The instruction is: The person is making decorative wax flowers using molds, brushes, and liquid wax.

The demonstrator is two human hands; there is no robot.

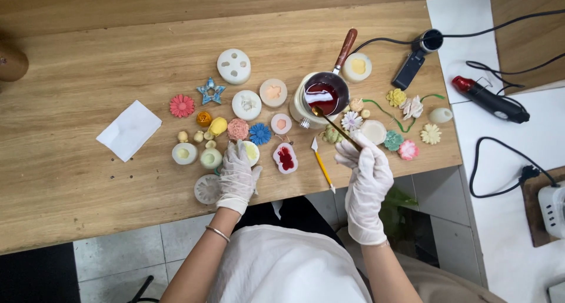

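Observation:
My right hand (366, 172), in a white glove, holds a long thin spoon (336, 127) whose bowl touches the rim of a small pot (325, 93) filled with dark red liquid. The pot has a brown wooden handle and sits on a white stand. My left hand (237, 175), also gloved, rests flat on the wooden table (76, 173) against a round white mould with a yellow centre (253, 152). Between my hands lies a white mould filled with red (285, 157). A yellow-handled craft knife (322, 165) lies beside it.
Several silicone moulds and coloured flower shapes lie scattered across the table. A white paper square (129, 130) lies at the left. A black-and-red heat tool (489, 99), cables and a power strip (553, 207) sit on the white surface at the right.

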